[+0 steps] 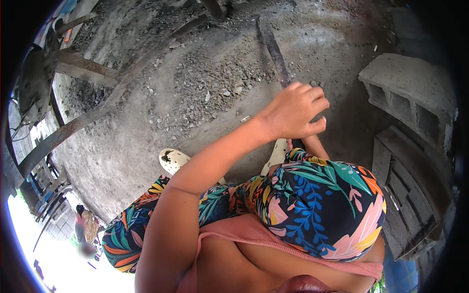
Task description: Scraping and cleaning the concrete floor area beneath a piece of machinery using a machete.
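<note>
One left hand (295, 110), one right hand (290, 143) mostly hidden, one dark strip (275, 51), two shoes (176, 163), one near hollow block (403, 72), three visible block holes (400, 105)

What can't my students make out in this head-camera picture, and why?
All in the head view:
Right hand: mostly hidden by the left hand.
Anything beneath the left hand: hidden, palm turned away.
Dark strip: left hand hides whether it continues.
Left shoe: partly covered by left forearm.
Distant person: small, blurred.
Blue object: cut off by lower edge.
</note>
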Demonstrator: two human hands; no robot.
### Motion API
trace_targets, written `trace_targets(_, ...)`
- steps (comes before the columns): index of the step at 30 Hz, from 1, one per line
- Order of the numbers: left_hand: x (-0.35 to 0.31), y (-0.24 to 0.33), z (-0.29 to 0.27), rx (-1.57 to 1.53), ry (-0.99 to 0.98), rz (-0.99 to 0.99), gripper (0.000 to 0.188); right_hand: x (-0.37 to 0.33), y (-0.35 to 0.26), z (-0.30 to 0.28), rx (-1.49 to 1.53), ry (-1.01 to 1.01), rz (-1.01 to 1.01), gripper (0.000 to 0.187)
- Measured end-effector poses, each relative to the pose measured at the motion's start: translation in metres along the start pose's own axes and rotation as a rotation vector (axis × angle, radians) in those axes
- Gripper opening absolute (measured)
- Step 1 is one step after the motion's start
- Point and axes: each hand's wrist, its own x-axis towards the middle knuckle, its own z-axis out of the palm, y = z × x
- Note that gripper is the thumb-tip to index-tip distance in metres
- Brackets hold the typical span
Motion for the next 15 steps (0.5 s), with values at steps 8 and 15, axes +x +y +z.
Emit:
trace_targets(8,-0.002,-0.012,0.003,0.012,-0.093,-0.012,0.033,0.024,0.012,-0.001,-0.190,0.043,-0.200,0.026)
trace_targets(15,-0.015,-0.031,-0.024,0.136,-0.113,-0.141,0.033,0.026,0.025,0.028,-0.381,-0.094,0.003,0.033)
